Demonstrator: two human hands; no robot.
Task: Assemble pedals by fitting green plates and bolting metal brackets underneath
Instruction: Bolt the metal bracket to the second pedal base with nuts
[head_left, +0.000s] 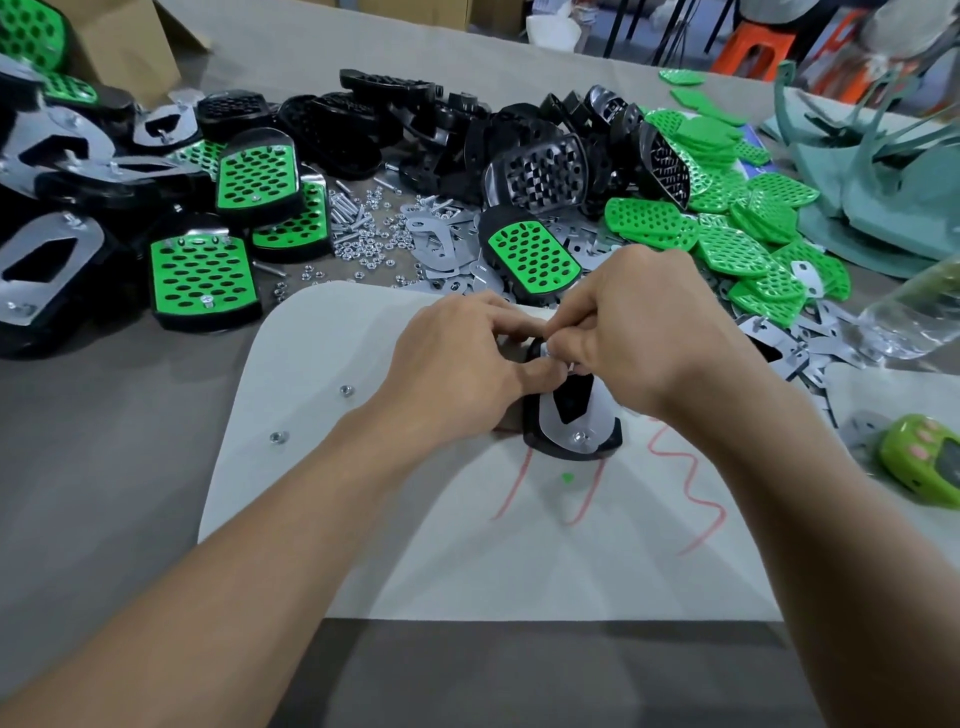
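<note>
white mat (363, 519): lay at the middle of the bench's near edge, marked with red scribbles (691, 499); two loose nuts (279, 437) sat on its left part.
pedal (535, 436): lay face down on the mat's far half, black underside up, rounded end toward the person.
metal bracket (597, 415): rested flat on the pedal's underside, with a bolt end (580, 437) showing through its near end.
left hand (462, 369): fingers curled round the pedal's far left side, thumb against the bracket.
right hand (639, 332): thumb and fingers drawn narrow, pinching a small silvery fastener (550, 351) at the bracket's far end; nut or bolt, I could not tell.
green paw-print gadget (924, 462): lay near the bench's right edge.
clear bottle (919, 317): stood blurred at the right edge, beyond the gadget.
plated pedals (202, 275): grouped toward the left edge, green faces up.
loose brackets (441, 249): heaped just beyond the mat's far edge.
nuts and bolts (363, 223): scattered at mid-bench, between plated pedals and loose brackets.
green plates (737, 234): piled right of centre, beyond the right hand.
black pedal bodies (415, 124): heaped along the far middle.
cardboard box (130, 47): stood at the far left corner.
</note>
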